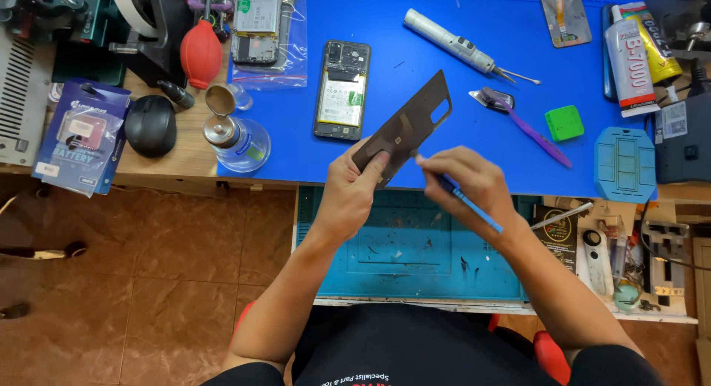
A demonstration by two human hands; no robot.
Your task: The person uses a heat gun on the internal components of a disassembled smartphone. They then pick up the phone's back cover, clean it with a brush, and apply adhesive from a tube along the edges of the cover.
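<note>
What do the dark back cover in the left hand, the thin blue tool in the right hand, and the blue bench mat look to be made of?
Back cover: seemingly thin plastic, matte dark inner face, with a cut-out at its far corner. Blue tool: a slim rod, probably plastic; its tip is hidden. Blue mat: likely silicone or rubber, matte and even, with moulded ridges along its far edge.

Bright blue mat [474,119], dark grey phone back cover [406,127], red blower bulb [201,53], green square block [564,123], purple tool [529,131]
</note>
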